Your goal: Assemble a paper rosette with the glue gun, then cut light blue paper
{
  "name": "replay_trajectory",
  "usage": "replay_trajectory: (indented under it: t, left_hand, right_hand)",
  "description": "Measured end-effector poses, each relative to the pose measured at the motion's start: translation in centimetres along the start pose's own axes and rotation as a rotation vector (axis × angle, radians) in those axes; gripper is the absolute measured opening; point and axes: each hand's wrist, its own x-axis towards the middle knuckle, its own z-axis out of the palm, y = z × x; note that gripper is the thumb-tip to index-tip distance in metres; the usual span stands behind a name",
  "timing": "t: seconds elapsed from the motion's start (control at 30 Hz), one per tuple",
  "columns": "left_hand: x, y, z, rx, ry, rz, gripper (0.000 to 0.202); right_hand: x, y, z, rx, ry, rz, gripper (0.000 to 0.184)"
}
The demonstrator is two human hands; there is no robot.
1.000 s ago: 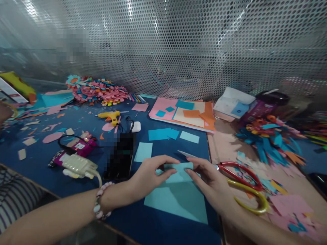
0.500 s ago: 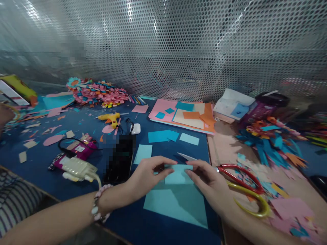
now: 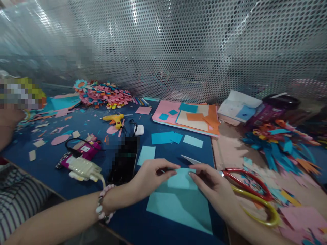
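Between my two hands is a small light-blue paper piece, held up over a larger light-blue sheet on the table. My left hand, with a bead bracelet at its wrist, pinches the piece's upper left corner. My right hand pinches the upper right corner between thumb and fingers. Scissors with one red and one yellow handle lie under and beside my right hand, their blade tip showing beyond its fingers. Another light-blue rectangle lies just past my left hand.
A dark phone, a pale plug and a yellow glue gun are to the left. Stacked coloured sheets lie ahead. Paper fringes and scraps cover the right side. Another person's arm is at far left.
The view has shifted slightly, so everything sits a little further right and lower. Both hands keep the same pinch on the paper piece. The other person's arm shows more at far left.
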Motion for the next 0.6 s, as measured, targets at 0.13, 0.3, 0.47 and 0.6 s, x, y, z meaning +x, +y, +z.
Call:
replay_trajectory:
  t: [0.13, 0.3, 0.47, 0.6]
  left_hand:
    - [0.04, 0.11, -0.09, 0.023, 0.008, 0.005, 0.02]
    - [0.16, 0.1, -0.1, 0.01, 0.004, 0.022, 0.02]
    - [0.24, 0.12, -0.13, 0.037, -0.014, 0.026, 0.022]
    - [0.23, 0.12, -0.2, 0.042, 0.001, 0.016, 0.022]
  right_hand:
    - [-0.06, 0.02, -0.08, -0.032, 0.005, -0.019, 0.021]
    - [-0.08, -0.07, -0.26, -0.037, 0.014, -0.019, 0.021]
    - [-0.02, 0.1, -0.25, -0.017, 0.003, -0.022, 0.021]
    - [0.05, 0.0, -0.21, -0.023, 0.021, -0.039, 0.021]
